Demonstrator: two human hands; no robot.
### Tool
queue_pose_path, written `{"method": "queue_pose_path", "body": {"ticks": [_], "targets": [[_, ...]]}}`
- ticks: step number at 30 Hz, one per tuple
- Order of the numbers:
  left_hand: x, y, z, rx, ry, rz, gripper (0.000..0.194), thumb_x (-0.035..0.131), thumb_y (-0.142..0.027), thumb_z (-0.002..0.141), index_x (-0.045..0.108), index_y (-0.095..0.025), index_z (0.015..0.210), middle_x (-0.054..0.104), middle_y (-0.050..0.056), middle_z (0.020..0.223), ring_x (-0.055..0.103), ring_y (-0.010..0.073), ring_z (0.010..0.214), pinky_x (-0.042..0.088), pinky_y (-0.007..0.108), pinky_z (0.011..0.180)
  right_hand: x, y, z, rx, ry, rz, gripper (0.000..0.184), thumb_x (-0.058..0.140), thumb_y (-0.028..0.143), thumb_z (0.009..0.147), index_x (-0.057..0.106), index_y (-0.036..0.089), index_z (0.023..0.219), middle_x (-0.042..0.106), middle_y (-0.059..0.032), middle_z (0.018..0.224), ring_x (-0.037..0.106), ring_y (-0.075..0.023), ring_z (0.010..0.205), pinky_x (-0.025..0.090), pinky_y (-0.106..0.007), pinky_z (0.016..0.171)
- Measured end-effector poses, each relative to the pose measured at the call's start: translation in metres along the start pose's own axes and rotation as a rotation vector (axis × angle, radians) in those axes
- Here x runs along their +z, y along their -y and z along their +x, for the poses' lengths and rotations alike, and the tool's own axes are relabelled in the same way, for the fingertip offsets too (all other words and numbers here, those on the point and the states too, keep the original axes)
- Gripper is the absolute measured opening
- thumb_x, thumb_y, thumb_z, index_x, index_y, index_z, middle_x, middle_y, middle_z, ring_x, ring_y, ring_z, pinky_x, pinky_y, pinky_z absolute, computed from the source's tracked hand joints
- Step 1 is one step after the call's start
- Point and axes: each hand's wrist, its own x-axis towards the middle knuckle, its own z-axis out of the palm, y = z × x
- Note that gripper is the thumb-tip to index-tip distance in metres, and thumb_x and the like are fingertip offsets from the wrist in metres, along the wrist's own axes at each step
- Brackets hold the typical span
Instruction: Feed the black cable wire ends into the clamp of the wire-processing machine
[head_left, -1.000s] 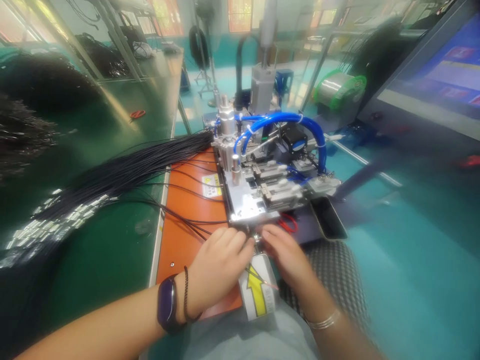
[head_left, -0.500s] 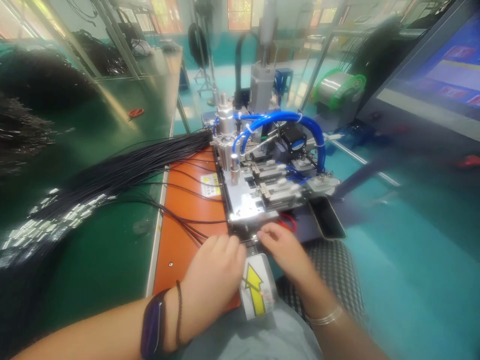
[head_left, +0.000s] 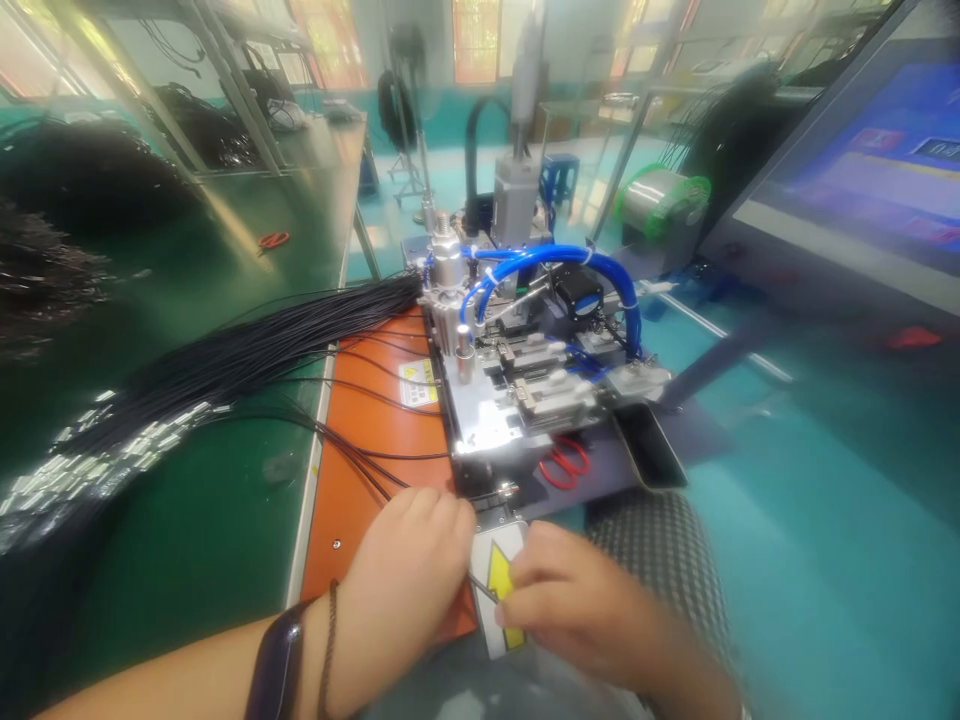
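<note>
Black wire bundle (head_left: 247,355), fanned across the green bench mat (head_left: 187,520), its shiny metal ends (head_left: 112,465) spread on the mat and its strands gathered near the machine, apparently laid this way to keep them from tangling as they run toward my hands. Small red scissors (head_left: 274,240), farther along the same bench; beyond them, more black wire (head_left: 210,130) heaped on a far bench. Orange mat (head_left: 375,470), apparently set there as a flat bed for the machine, with a yellow warning label (head_left: 418,383). Left hand (head_left: 401,585), mine, with a dark watch strap (head_left: 276,665) at the wrist: curled palm-down at the mat's near edge, a few loose strands (head_left: 360,465) running toward it; I cannot tell whether it grips them, since the hand hides their ends. Metal bench machine (head_left: 487,420), fed by blue air hoses (head_left: 555,255). Red-handled scissors (head_left: 562,465), kept at its front, close to my hands. Yellow-arrow card (head_left: 501,590), just beyond my right fingers. Right hand (head_left: 577,600), closed, pinching a thin black wire (head_left: 482,588) in front of the card, seemingly to keep that wire apart from the rest. Green-rimmed spool (head_left: 664,205), beside the machine. Blue-lit screen (head_left: 847,170), at far right.
</note>
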Motion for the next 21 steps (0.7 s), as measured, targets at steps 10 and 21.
{"method": "queue_pose_path", "body": {"ticks": [10,21], "targets": [[-0.001,0.021,0.014,-0.011,-0.079,-0.057,0.018,0.042,-0.006,0.084,0.058,-0.014,0.084,0.06,0.01,0.09,0.054,0.0264,0.084,0.046,0.042,0.074,0.017,-0.014,0.009,0.191,-0.34,0.061,0.023,0.055,0.006,0.085,0.064,0.023,0.098,0.062,-0.0024,0.086,0.053,-0.0158,0.082,0.045,-0.03,0.074],[0.002,0.011,0.007,0.187,-0.16,-0.557,0.02,0.038,-0.019,0.093,0.055,-0.02,0.103,0.059,0.004,0.098,0.053,0.0186,0.087,0.043,0.034,0.075,0.022,-0.014,0.008,0.338,-0.588,0.075,0.019,0.062,0.009,0.08,0.058,0.023,0.091,0.058,0.0011,0.081,0.056,-0.014,0.074,0.046,-0.026,0.066]]}}
